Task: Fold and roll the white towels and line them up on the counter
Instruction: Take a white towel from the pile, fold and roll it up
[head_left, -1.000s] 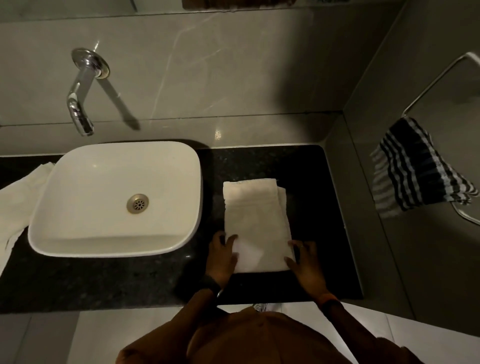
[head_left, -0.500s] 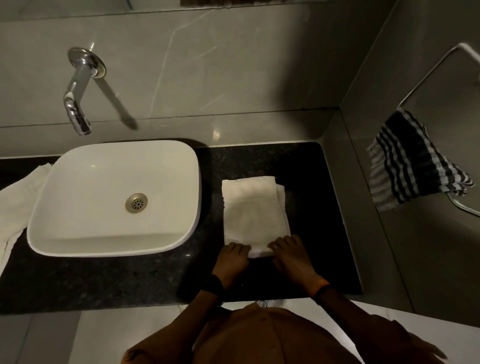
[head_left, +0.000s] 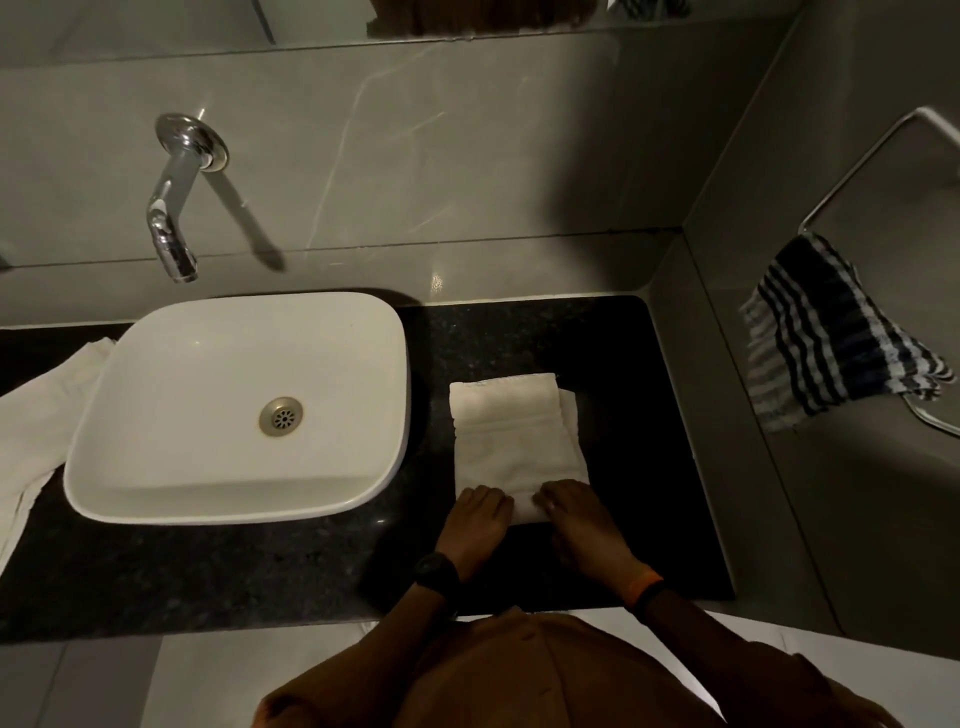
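A folded white towel (head_left: 511, 434) lies lengthwise on the black counter (head_left: 208, 571), to the right of the basin. Its near end is curled over into a small roll. My left hand (head_left: 475, 519) grips that roll at its left side, and my right hand (head_left: 579, 514) grips it at the right, fingers curled over the cloth. A second white towel (head_left: 36, 421) lies loose at the counter's far left, partly hidden behind the basin and hanging over the front edge.
A white vessel basin (head_left: 236, 410) takes up the counter's left half, with a chrome wall tap (head_left: 174, 208) above it. A striped dark cloth (head_left: 831, 332) hangs from a metal rail (head_left: 878, 171) on the right wall. Grey tiled walls close the back and right.
My hands came together from the towel's near corners onto its near end and turned that end over into a small roll. The towel's visible length has shortened.
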